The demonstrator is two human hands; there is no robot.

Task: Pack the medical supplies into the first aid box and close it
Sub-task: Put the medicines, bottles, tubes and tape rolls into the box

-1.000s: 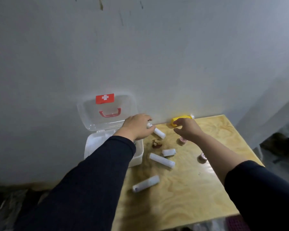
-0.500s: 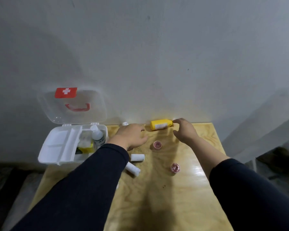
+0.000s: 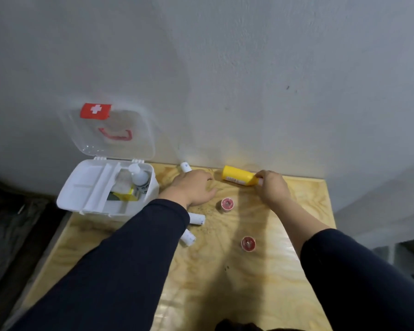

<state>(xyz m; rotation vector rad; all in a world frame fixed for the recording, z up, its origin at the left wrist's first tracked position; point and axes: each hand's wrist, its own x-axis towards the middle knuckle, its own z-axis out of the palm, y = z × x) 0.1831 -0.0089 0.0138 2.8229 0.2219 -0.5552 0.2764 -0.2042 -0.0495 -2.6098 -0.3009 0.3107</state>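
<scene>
The white first aid box stands open at the table's left, its clear lid leaning on the wall. A white bottle and a yellow carton are inside. My left hand is curled palm-down over a white bandage roll, of which only the far tip shows. My right hand pinches the cap end of a yellow bottle lying on its side by the wall.
Two more white rolls lie partly under my left sleeve. Two small round red-pink items sit mid-table. The wooden table meets the wall at its far edge; its right edge drops off.
My right hand has gone from reaching toward the yellow bottle to gripping its cap end. My left hand stays over the white roll. The view has swung, so the open box's inside now shows.
</scene>
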